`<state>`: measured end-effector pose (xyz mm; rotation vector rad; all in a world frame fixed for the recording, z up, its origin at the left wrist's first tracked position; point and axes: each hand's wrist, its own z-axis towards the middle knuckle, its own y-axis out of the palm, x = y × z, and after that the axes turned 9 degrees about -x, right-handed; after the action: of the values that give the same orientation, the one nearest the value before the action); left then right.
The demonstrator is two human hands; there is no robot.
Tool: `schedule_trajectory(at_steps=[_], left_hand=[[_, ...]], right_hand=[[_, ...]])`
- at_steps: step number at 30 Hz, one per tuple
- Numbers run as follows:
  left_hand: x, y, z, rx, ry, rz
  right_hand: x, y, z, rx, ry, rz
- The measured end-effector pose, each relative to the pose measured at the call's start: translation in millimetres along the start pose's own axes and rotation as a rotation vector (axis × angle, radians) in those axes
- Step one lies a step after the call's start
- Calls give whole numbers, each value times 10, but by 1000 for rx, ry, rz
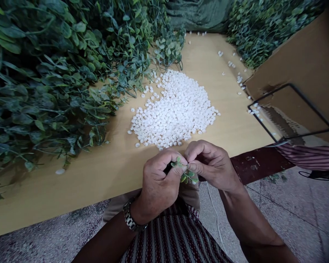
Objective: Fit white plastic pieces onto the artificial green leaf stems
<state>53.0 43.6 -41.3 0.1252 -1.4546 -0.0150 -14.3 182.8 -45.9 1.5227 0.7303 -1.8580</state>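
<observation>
Just past the table's front edge, my left hand (162,179) pinches a small artificial leaf sprig (188,177) with green, yellow-tinged leaves. Thumb and forefinger of my right hand (212,165) are pressed together at the sprig's end, touching the left fingertips. Whatever lies between the right fingertips is too small to make out. Beyond both hands, a heap of small white plastic pieces (178,107) is spread on the wooden table (109,171).
Artificial foliage (52,73) is piled high along the left, with more foliage (268,29) at the back right. A cardboard sheet (298,65) and a black wire frame (290,86) stand at the right. One white piece (59,171) lies near the front left. A white cable (215,212) hangs below.
</observation>
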Motion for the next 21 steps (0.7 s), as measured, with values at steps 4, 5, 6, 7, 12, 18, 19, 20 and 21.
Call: schedule_trajectory(at_steps=[4,5,6,7,12,18,19,20,21], left_hand=[[18,-4,23,1,-36,-7],[27,-7,36,-8,-51,1],[35,-10,50,-22,-66,13],[42,-12,64,-38,-76,32],[53,-4,85,-103,-19,256],[88,-17,25,-147,-19,247],[91,-24,22,-149,-21,236],[92,-32,22,-151,-15,231],[90,-39,27,-154,-1,235]], right_hand=[[37,25,-53,34,-72,-166],[33,24,-59,36,-83,-194],[21,20,-61,41,-92,-223],[-1,13,-56,50,-107,-257],[-160,-14,22,54,-270,-536],[-155,36,5,73,-275,-710],[-138,52,-11,94,-282,-723],[-123,68,-26,111,-291,-739],[-114,85,-40,124,-301,-757]])
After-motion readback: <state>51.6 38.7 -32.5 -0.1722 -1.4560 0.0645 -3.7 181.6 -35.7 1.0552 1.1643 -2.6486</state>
